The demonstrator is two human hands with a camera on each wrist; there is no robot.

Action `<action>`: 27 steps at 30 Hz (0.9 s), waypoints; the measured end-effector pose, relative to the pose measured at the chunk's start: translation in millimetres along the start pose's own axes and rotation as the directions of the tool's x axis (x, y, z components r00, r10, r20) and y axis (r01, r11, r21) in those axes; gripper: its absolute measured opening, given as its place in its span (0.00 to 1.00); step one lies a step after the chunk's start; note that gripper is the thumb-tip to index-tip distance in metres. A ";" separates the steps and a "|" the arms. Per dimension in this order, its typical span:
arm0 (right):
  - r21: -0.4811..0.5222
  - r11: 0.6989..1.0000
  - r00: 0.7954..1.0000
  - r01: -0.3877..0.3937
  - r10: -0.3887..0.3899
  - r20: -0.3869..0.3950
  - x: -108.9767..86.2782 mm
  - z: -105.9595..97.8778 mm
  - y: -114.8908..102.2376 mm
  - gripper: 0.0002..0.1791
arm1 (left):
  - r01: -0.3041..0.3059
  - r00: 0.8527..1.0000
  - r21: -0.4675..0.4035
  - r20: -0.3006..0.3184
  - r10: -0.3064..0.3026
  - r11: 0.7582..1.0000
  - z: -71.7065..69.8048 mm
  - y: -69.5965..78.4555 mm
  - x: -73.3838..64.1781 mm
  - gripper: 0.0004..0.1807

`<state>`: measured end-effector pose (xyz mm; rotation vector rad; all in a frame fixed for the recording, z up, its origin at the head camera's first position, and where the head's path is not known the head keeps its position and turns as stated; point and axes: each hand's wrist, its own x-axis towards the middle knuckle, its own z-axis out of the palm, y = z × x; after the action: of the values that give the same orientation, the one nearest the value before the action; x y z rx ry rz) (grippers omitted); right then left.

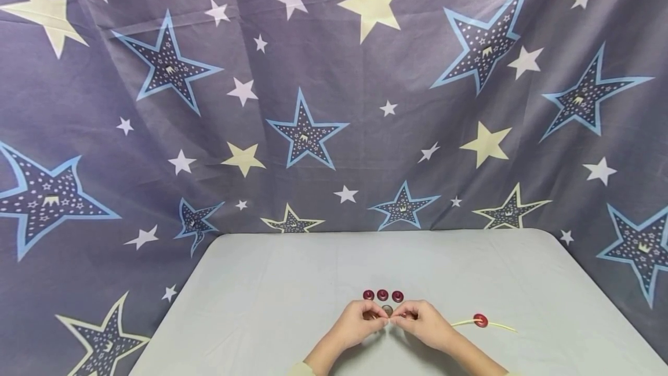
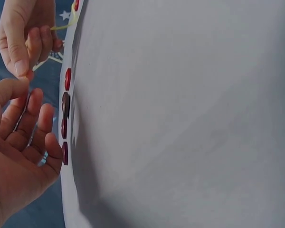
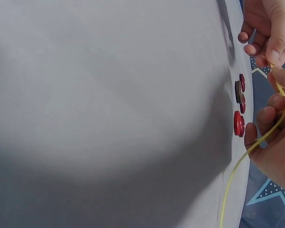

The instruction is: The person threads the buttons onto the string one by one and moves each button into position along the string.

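Fingertip to fingertip, my left hand and right hand meet just above the table's near part, both pinching a yellow cord between thumb and forefinger. In the right wrist view the cord trails down past my right hand. A red button is threaded on it, lying right of that hand. Just beyond my fingertips sits a brown button, partly hidden by them in the head view. Behind it are three dark red buttons in a row, left, middle and right.
A pale cloth covers the table, which has rounded far corners. Behind it hangs a grey-purple curtain printed with stars. The cord's free end lies on the cloth beyond the threaded button.
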<state>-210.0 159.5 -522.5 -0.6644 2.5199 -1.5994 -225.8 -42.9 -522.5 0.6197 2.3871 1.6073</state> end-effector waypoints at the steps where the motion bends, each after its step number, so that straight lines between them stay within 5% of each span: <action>1: 0.000 1.000 1.000 -0.005 0.005 -0.006 0.1 -0.1 -0.2 0.11 | -0.001 1.000 0.000 -0.003 0.001 1.000 -0.7 -0.4 0.0 0.04; 17: -0.059 0.997 0.997 -0.050 0.047 -0.061 -4.2 -9.5 -20.5 0.07 | -0.034 0.995 0.175 -0.084 0.049 0.984 -4.9 1.4 7.2 0.07; 21: -0.060 0.997 0.997 -0.044 0.040 -0.065 -7.5 -13.1 -40.9 0.07 | -0.014 0.993 0.296 -0.108 0.048 0.955 -2.5 3.5 8.7 0.08; 27: -0.067 0.997 0.997 -0.037 0.032 -0.072 -7.9 -14.1 -43.1 0.07 | -0.011 0.992 0.453 -0.108 0.067 0.891 2.3 5.3 12.7 0.10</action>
<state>-193.5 159.0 -479.5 -0.5776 2.6318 -1.5596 -235.0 -33.5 -517.7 0.6641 2.8855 1.1233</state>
